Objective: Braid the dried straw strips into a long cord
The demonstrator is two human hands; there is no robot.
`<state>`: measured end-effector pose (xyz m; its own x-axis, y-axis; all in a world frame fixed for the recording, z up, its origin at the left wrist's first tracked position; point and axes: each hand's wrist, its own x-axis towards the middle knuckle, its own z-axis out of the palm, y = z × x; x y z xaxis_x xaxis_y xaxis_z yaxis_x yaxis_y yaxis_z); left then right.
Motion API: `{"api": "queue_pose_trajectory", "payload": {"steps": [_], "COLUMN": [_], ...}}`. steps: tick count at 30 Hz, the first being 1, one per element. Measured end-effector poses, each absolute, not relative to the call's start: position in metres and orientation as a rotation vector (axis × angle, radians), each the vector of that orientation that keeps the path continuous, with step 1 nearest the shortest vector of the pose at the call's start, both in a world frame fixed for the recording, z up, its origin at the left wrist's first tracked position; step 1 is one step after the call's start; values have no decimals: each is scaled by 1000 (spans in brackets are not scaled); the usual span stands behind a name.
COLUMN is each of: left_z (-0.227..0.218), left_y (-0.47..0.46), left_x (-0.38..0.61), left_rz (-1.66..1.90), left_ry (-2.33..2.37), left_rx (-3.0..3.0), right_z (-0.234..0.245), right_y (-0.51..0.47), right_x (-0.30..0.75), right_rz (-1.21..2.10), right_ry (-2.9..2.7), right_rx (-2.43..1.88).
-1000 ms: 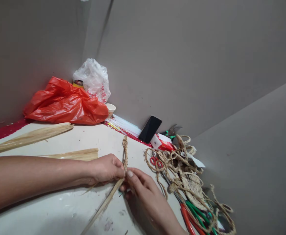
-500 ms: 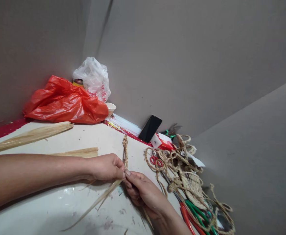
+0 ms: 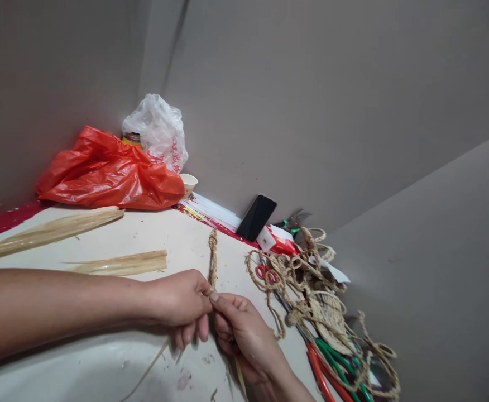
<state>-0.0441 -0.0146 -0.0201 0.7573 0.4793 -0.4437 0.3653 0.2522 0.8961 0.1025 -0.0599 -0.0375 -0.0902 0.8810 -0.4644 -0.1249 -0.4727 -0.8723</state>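
A short braid of dried leaf strips [image 3: 213, 259] lies on the white table, its knotted end pointing away from me. At its near end both hands meet. My left hand [image 3: 183, 304] pinches the braid's end from the left, its lower fingers curled beneath. Thumb and fingers of my right hand [image 3: 244, 329] are closed on the same end from the right. Loose pale strips [image 3: 150, 365] trail down below my left hand, and another strip [image 3: 240, 377] hangs under my right palm. The exact crossing of strips is hidden by the fingers.
Dried leaf husks [image 3: 123, 262] lie on the left of the table [image 3: 144, 223]. A red plastic bag [image 3: 110, 173], a paper cup [image 3: 189, 183] and a phone [image 3: 257, 218] stand along the back. On the right, braided cord [image 3: 328, 312] is heaped over red-handled scissors [image 3: 266, 273] and long-handled pliers [image 3: 322, 371].
My left hand has turned and dropped slightly, its lower fingers now showing underneath. The loose strip below it has swung downward and is more covered. My right hand keeps its pinch.
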Motion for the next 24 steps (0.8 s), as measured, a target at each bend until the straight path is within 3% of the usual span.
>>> {"api": "queue_pose_trajectory", "payload": {"steps": [9,14,19,24], "left_z": [-34,-17,-20,-32], "left_y": [-36,-21,4,-4], "left_x": [-38,-44,-47,-41], "left_rz": [242,155,575,258], "left_ry": [897,920,1033,783], "left_rx": [1411,1509,1747,1285], "right_z": [-41,-39,-36,-31], "right_y": [-66,-64,-61,-59], "right_x": [95,102,110,113], "right_rz": [1725,1746,1858,1904], "right_ry": [-902,-864,-842,-882], "right_rx": [-1361,-1294,-1250,-1237]}}
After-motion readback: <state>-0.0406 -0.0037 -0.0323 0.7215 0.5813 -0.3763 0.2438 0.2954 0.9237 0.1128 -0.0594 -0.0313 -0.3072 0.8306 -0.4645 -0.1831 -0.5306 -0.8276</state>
